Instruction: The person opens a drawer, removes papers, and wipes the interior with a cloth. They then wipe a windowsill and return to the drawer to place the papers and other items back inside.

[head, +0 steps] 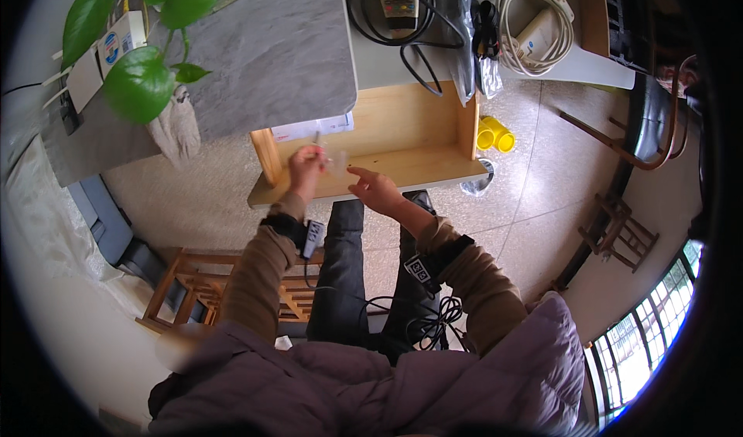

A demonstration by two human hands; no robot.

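Observation:
Over the open wooden drawer [406,117], my left hand [307,169] pinches a small, blurred, translucent object [336,163], perhaps clear plastic; its exact kind cannot be told. My right hand [376,190] is just to the right of it, above the drawer's front edge, index finger pointing at the object and nothing seen in its grasp. A white printed paper [313,126] lies at the drawer's back left, partly under the grey tabletop [278,48]. Both wrists wear black straps with small devices.
On the surface behind lie a remote control [400,7], a black cable [426,68] and a coiled white cable [508,54]. Yellow cylindrical items [496,135] are right of the drawer. A potted plant's leaves [139,83] and a cloth [176,129] hang at left. Wooden chair [191,286] behind left.

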